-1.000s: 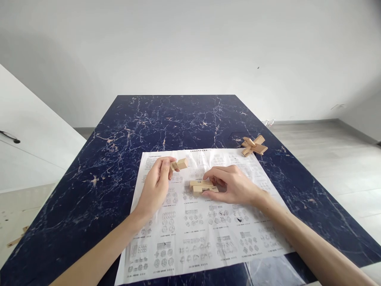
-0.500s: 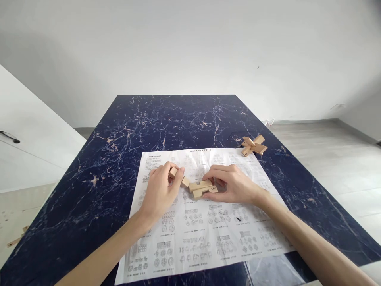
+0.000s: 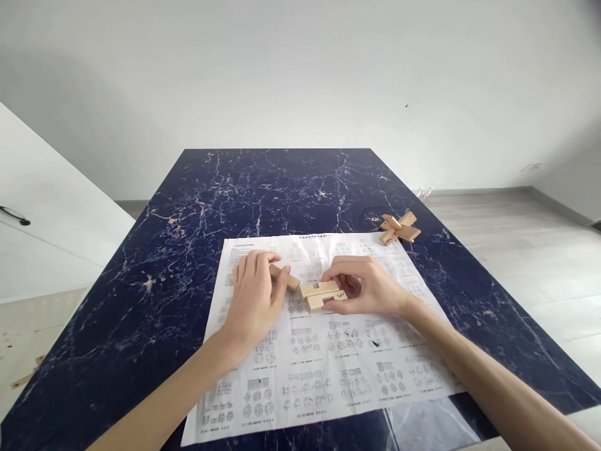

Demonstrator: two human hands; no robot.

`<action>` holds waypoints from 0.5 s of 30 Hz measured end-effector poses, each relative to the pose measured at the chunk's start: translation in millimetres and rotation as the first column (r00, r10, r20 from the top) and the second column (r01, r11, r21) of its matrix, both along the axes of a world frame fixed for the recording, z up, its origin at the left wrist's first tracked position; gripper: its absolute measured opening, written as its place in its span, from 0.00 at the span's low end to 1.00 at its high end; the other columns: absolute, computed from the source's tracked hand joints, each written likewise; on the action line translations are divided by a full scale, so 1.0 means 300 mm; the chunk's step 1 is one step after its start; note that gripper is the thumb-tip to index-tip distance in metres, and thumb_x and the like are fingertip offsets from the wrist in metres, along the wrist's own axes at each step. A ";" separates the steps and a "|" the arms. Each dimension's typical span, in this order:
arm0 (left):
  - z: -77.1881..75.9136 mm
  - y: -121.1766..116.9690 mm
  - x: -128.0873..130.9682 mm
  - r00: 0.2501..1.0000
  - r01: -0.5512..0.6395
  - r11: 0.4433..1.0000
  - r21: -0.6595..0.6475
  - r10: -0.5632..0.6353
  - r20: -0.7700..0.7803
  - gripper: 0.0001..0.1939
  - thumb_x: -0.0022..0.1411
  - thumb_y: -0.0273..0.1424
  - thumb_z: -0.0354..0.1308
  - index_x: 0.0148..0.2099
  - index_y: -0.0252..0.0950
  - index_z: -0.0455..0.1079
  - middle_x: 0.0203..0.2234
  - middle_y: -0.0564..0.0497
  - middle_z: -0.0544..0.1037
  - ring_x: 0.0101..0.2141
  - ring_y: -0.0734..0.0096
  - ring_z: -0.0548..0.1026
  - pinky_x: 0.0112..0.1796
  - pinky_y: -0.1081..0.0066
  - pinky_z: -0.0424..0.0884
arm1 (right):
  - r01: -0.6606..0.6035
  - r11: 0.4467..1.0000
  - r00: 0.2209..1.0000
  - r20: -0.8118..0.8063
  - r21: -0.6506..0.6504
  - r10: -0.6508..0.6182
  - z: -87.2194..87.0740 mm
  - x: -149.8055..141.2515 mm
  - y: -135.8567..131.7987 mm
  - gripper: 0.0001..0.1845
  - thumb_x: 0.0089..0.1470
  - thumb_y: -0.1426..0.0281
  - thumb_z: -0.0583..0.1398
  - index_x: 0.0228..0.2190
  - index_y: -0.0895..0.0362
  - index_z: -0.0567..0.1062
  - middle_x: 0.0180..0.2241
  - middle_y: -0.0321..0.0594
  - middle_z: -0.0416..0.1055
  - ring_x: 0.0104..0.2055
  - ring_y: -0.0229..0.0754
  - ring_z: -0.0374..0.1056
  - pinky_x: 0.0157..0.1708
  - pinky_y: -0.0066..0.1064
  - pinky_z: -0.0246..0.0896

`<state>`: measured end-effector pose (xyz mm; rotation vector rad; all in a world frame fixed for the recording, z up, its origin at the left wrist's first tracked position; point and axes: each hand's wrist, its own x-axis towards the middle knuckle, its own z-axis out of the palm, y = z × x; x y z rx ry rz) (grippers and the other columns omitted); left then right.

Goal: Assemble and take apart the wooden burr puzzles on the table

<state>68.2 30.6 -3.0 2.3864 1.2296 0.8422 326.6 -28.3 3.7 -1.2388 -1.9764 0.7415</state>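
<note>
Fingers (image 3: 282, 285) above sheet (image 3: 291, 363) are pinching: left hand (image 3: 253, 297), 1 block (image 3: 293, 284), newly turned but unjoined; right hand (image 3: 369, 285), 2 notched blocks (image 3: 323, 290).

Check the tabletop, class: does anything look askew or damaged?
The printed sheet looks creased and lies askew, its near edge slanting across the table. One dark mark could be a tear; I can't tell.
</note>
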 end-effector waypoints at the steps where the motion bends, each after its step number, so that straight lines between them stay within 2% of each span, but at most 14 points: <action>1: 0.009 -0.005 0.000 0.999 0.031 1.000 0.002 -0.032 0.031 0.06 0.79 0.34 0.51 0.53 0.39 0.65 0.50 0.42 0.76 0.51 0.51 0.73 0.55 0.48 0.68 | 0.004 1.000 1.000 -0.023 -0.005 -0.004 0.001 0.001 0.001 0.17 0.54 0.57 0.74 0.39 0.55 0.82 0.28 0.34 0.72 0.26 0.35 0.62 0.25 0.30 0.59; 6: 0.052 -0.042 -0.004 0.948 0.284 0.959 0.020 -0.284 0.141 0.08 0.82 0.33 0.47 0.53 0.41 0.67 0.45 0.48 0.78 0.48 0.59 0.74 0.53 0.55 0.70 | 0.001 1.000 0.992 -0.123 -0.017 -0.003 0.005 0.005 0.004 0.18 0.56 0.53 0.73 0.38 0.55 0.83 0.28 0.35 0.72 0.27 0.36 0.62 0.26 0.30 0.59; 8: 0.057 -0.053 -0.008 0.928 0.343 0.936 0.075 -0.350 0.130 0.08 0.81 0.34 0.49 0.56 0.42 0.67 0.43 0.49 0.79 0.46 0.59 0.75 0.51 0.55 0.70 | -0.007 1.000 0.986 -0.166 -0.031 0.002 0.004 0.006 0.005 0.19 0.57 0.53 0.73 0.39 0.55 0.83 0.28 0.35 0.71 0.27 0.36 0.61 0.26 0.30 0.57; 12: 0.055 -0.057 -0.011 0.872 0.458 0.879 0.134 -0.473 0.127 0.18 0.80 0.38 0.55 0.67 0.43 0.61 0.41 0.51 0.79 0.42 0.61 0.75 0.48 0.59 0.72 | -0.061 0.992 0.970 -0.241 -0.109 0.033 -0.003 0.004 0.006 0.21 0.57 0.51 0.72 0.40 0.54 0.83 0.30 0.34 0.72 0.28 0.36 0.61 0.25 0.29 0.56; 15: 0.054 -0.052 -0.010 0.837 0.517 0.832 0.201 -0.540 0.082 0.21 0.78 0.46 0.59 0.66 0.46 0.64 0.40 0.52 0.76 0.38 0.64 0.75 0.46 0.60 0.74 | -0.124 0.981 0.958 -0.276 -0.151 0.079 -0.007 -0.006 0.006 0.22 0.57 0.48 0.72 0.41 0.54 0.82 0.30 0.33 0.70 0.27 0.35 0.61 0.24 0.29 0.55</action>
